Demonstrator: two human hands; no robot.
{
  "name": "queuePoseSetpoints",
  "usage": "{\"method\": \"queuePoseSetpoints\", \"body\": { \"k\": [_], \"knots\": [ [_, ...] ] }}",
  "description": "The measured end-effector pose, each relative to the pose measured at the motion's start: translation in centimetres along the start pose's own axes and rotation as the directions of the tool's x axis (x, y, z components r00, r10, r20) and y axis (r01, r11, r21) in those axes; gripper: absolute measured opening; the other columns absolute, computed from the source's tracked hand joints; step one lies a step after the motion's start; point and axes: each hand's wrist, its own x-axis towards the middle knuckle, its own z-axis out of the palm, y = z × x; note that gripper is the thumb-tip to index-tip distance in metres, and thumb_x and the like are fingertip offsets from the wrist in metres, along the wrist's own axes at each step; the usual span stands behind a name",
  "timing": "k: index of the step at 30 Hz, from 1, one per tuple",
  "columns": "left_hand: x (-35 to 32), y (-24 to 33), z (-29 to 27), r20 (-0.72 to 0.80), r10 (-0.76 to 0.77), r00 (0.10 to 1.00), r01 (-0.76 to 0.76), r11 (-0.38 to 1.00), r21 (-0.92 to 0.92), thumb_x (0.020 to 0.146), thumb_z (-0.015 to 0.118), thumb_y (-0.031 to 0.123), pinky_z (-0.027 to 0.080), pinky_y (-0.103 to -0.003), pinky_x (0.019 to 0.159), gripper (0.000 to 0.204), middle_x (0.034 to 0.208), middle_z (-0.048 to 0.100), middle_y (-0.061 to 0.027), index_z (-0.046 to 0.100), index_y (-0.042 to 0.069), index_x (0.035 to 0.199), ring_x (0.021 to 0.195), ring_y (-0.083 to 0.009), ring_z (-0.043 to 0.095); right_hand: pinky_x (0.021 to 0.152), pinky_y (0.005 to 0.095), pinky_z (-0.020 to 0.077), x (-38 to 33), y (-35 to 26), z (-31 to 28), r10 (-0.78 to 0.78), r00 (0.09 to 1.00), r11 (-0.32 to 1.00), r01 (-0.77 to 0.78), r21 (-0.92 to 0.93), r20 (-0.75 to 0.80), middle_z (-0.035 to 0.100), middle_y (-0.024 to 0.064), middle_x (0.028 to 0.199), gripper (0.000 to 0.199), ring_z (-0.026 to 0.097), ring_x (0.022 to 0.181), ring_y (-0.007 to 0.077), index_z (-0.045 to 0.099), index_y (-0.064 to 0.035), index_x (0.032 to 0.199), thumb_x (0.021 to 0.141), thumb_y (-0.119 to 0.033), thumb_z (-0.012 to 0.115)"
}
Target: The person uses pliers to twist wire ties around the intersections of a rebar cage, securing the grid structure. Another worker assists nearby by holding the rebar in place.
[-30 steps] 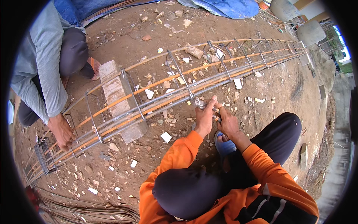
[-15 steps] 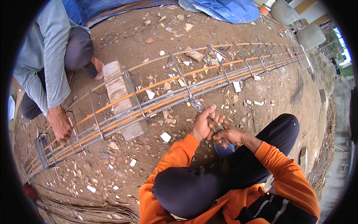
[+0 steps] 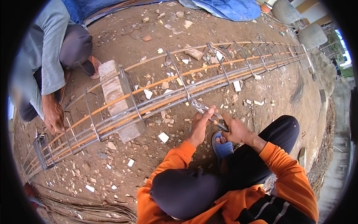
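Note:
A pair of pincers [image 3: 200, 107] with a metal head is held by both my hands. Its jaws touch the corner of a stirrup [image 3: 183, 77] where it meets the near bar of the long rebar cage [image 3: 209, 85]. My right hand [image 3: 237, 130] is closed round the handles. My left hand [image 3: 200, 125] grips beside it, nearer the jaws, thumb along the tool. Whether a tie wire sits in the jaws is too small to tell. The cage rests across a pale block [image 3: 118, 95].
At the left, a crouching co-worker's hand [image 3: 53, 115] is at the cage, near bunched stirrups [image 3: 41, 151]. My foot in a blue slipper [image 3: 223, 146] is below the pincers. Rubble and tile shards [image 3: 163, 137] litter the dirt. Rods [image 3: 93, 209] lie lower left; blue tarp [image 3: 227, 9] lies behind.
My right hand has turned and shifted up and right with the handles, uncovering the slipper. My left hand has moved slightly left. The co-worker's hand has moved slightly left and up.

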Motion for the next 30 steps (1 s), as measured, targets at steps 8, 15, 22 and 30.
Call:
{"method": "queuePoseSetpoints", "body": {
  "k": [8,15,22,30],
  "knots": [
    [-3.5,4.5,-4.7,0.145,0.734,0.663,-0.492,0.282,0.824,0.089,0.072,0.025,0.047,-0.038,0.085,0.033,0.104,0.064,-0.0105,0.064,0.000,0.108,0.093,-0.0230,0.060,0.042,0.0200,0.0281,0.5,2.0,-2.2,-0.110,0.809,0.590,-0.414,0.693,0.578,0.050,-0.0013,0.072,0.028,0.039,0.051,0.0035,0.051,-0.0081,0.103,0.077,0.000,0.058],
    [-2.1,12.6,-3.6,0.493,0.522,0.696,-0.305,-0.406,0.861,0.081,0.076,0.026,0.041,-0.041,0.087,0.040,0.109,0.059,-0.0118,0.064,0.003,0.111,0.099,-0.0302,0.054,0.106,0.0464,0.0424,4.1,5.3,-6.3,-0.338,0.857,0.921,0.387,-0.051,0.389,0.053,0.0300,0.132,0.066,0.053,0.122,0.0439,0.031,-0.0005,0.150,0.091,-0.017,0.055],
    [0.0,14.8,-3.2,0.498,0.290,0.817,-0.370,-0.400,0.839,0.077,0.080,0.036,0.042,-0.044,0.093,0.057,0.117,0.054,-0.0119,0.062,0.005,0.121,0.107,-0.0321,0.051,0.105,0.0485,0.0438,6.1,7.6,-3.3,-0.469,0.824,0.869,0.495,0.000,0.318,0.049,0.0306,0.135,0.072,0.054,0.119,0.0470,0.028,-0.0028,0.152,0.087,-0.015,0.056],
    [1.3,15.7,-2.5,0.263,0.195,0.945,-0.234,-0.161,0.959,0.075,0.084,0.038,0.046,-0.043,0.097,0.063,0.119,0.063,-0.0134,0.060,0.006,0.124,0.112,-0.0332,0.061,0.103,0.0460,0.0464,3.4,12.6,-0.2,-0.455,0.806,0.872,0.490,0.005,0.380,0.049,0.0286,0.136,0.073,0.054,0.120,0.0435,0.027,-0.0009,0.152,0.089,-0.019,0.058]
  ]
}}
